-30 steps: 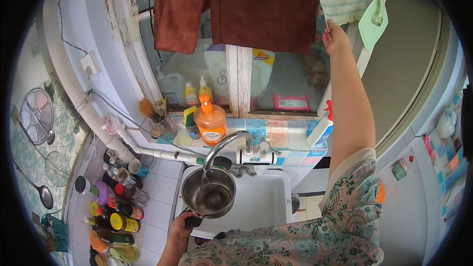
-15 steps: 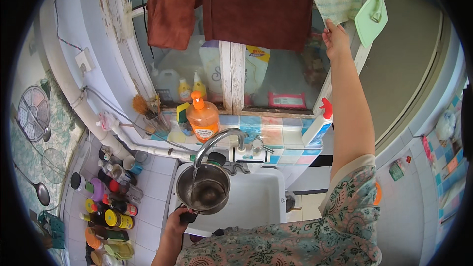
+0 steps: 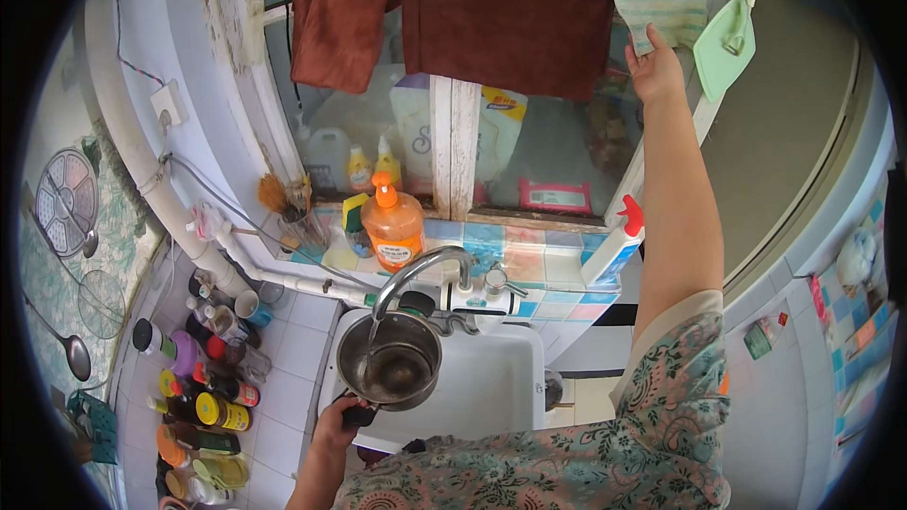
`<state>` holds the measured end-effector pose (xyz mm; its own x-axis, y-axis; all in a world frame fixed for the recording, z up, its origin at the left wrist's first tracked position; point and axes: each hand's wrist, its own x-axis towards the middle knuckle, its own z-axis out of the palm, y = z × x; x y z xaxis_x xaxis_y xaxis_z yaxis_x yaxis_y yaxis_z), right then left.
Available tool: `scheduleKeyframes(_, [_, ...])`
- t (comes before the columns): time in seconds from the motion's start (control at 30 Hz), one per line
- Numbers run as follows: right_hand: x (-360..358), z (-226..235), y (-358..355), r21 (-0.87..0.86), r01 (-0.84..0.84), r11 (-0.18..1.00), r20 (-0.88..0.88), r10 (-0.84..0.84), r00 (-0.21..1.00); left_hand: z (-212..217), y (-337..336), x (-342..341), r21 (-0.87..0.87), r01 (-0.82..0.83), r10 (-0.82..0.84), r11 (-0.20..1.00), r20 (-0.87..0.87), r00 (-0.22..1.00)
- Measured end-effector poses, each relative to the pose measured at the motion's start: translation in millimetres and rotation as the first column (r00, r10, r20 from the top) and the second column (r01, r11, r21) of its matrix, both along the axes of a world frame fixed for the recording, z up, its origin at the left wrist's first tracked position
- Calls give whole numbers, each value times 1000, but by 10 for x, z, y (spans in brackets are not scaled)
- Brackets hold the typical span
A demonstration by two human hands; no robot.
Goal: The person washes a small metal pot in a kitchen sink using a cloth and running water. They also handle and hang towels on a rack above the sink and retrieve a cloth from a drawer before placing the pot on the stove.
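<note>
Both ways stretched, closed left hand (image 3: 333, 427) round pot handle (image 3: 359, 415), spread right hand (image 3: 654, 71) by striped cloth (image 3: 669, 6), possibly risked spilling through overreaching.

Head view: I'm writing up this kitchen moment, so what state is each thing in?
Faucet, running
Pot, uncovered, under the faucet
Left hand, closed on the pot's handle
Striped cloth, hanging
Right hand, open, at the striped cloth
Brown towels, draped
Green pad, hanging
Orange pump bottle, upright
Spray bottle, standing
Window frame, paint peeling
</note>
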<state>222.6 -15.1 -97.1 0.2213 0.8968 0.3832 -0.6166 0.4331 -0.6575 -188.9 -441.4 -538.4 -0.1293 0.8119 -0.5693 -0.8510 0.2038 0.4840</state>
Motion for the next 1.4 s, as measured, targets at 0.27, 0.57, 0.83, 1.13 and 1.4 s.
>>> scheduleKeyframes(0.27, [11, 14, 69, -6, -48, 999, -133, 47, 990, -20, 7, 29, -30, -7, 7, 1000, 3, 1000])
scheduleKeyframes(0.57, [-121, 187, -113, 217, -156, 964, -196, 200, 960, 134, 42, 135, -76, -7, 6, 997, -22, 1000])
scheduleKeyframes(0.83, [-120, 101, 88, 222, -40, 974, -239, 94, 966, 95, 22, 90, -8, -3, 3, 1000, -27, 1000])
scheduleKeyframes(1.13, [-63, -84, 65, 152, 94, 984, -220, -59, 974, 28, 58, 54, -65, -23, 23, 998, -5, 1000])
scheduleKeyframes(1.4, [-14, -249, 41, -70, 273, 960, -10, -274, 962, 103, 85, 126, -72, 2, -3, 997, -17, 1000])
